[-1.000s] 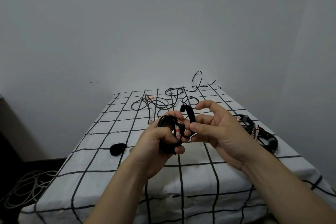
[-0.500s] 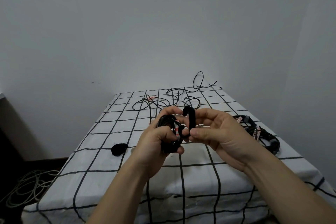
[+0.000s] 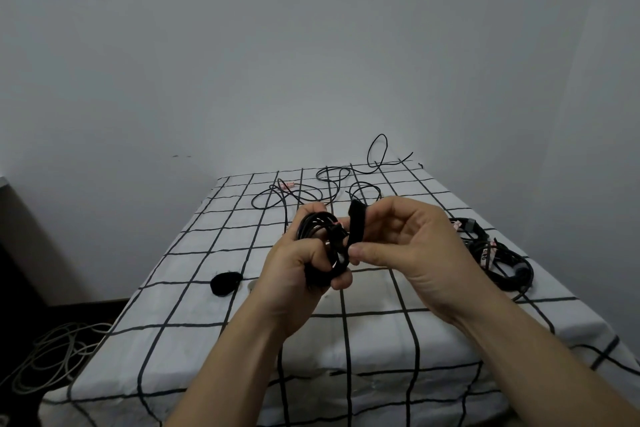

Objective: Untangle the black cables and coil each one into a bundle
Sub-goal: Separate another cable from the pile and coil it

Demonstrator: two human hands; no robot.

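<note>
we saw a table (image 3: 194, 315) draped in a white cloth with a black grid. at its far end a loose black cable (image 3: 332, 184) sprawled in open loops, one loop rising against the wall, with a small pinkish piece (image 3: 287, 185) among its left loops. near the right edge lay a heap of dark coiled cables (image 3: 502, 260). toward the left sat a small black lump (image 3: 225, 282), well apart from both.

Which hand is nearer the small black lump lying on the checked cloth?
Left. The left hand is just right of the lump; the right hand is farther right, beyond it.
</note>
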